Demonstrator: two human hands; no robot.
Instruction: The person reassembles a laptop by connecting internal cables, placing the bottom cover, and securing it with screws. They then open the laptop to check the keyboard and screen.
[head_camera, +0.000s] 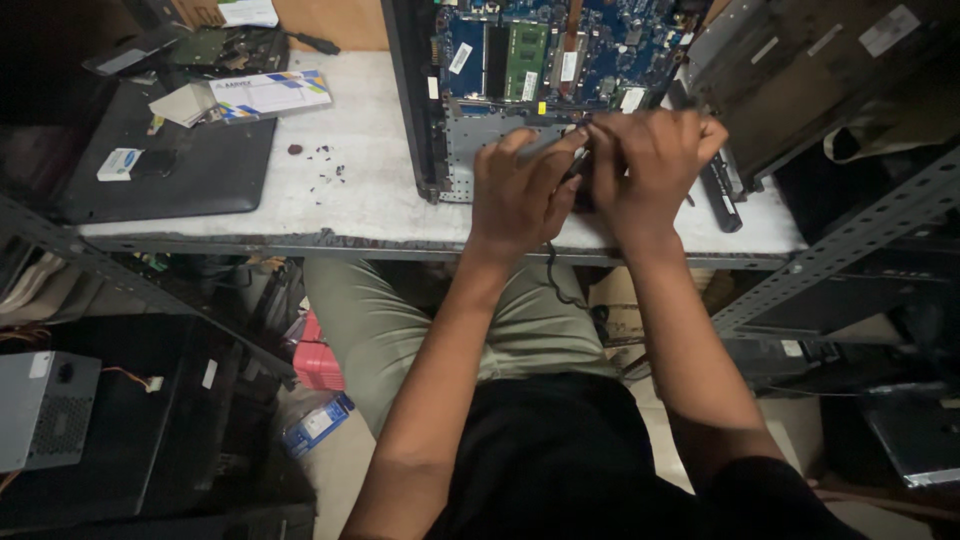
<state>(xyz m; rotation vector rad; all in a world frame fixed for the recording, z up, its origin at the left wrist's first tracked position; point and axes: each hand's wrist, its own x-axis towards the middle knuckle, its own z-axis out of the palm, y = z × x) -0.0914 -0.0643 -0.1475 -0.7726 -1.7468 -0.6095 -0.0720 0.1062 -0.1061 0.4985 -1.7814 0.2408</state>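
Both my hands, left hand (520, 190) and right hand (645, 165), fingers clenched together on a small dark part at the near edge of the opened laptop (520, 70) on the bench (340, 200), mid-disassembly; next needs steady pull.

a person seen from above, wearing a black short-sleeved shirt and light olive-green trousers; both forearms bare, left hand (520, 190) and right hand (645, 165) without gloves.
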